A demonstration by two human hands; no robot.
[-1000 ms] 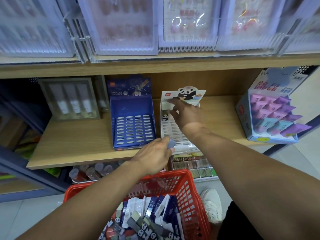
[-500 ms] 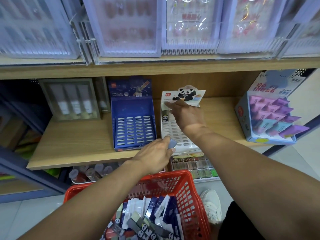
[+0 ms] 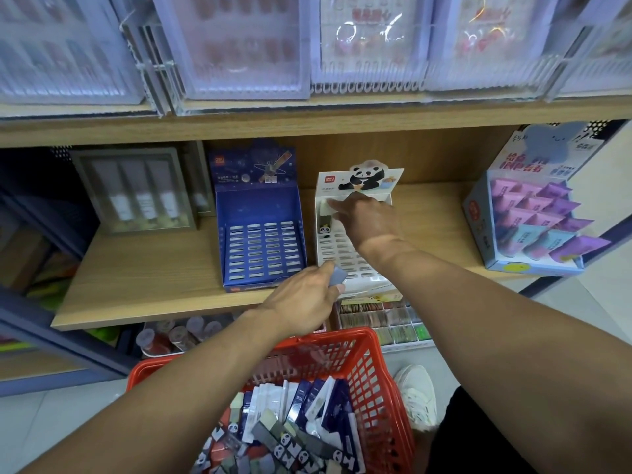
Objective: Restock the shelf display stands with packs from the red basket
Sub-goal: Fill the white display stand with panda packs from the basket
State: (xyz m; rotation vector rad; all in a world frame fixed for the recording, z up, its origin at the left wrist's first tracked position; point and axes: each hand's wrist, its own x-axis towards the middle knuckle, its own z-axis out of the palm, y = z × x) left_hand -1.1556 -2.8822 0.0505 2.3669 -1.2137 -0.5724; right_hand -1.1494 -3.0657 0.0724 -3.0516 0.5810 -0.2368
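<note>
Two bare hands are working at a wooden shelf [image 3: 143, 285] in a stationery shop, above a red basket [image 3: 372, 374] heaped with white, navy and panda-printed packs [image 3: 301, 419]. The right hand [image 3: 367, 218] is reaching into the top left corner of the white panda display stand [image 3: 345, 249], its fingers [image 3: 333, 204] extended and close together, touching a pale pack [image 3: 324, 208] standing in the upper row; whether they are pinching it cannot be told. The left hand [image 3: 302, 301] is hovering at the shelf's front edge, just in front of the stand, its fingers curled around a small grey-blue pack [image 3: 338, 277]. A navy display stand [image 3: 261, 249], its slotted tray showing bare slots, is sitting just beside the white one on its left. A pale blue box of pink and purple sachets [image 3: 533, 220] is standing further right, a grey framed case [image 3: 136, 193] further left, and a white shoe [image 3: 415, 395] is showing on the floor beside the basket
</note>
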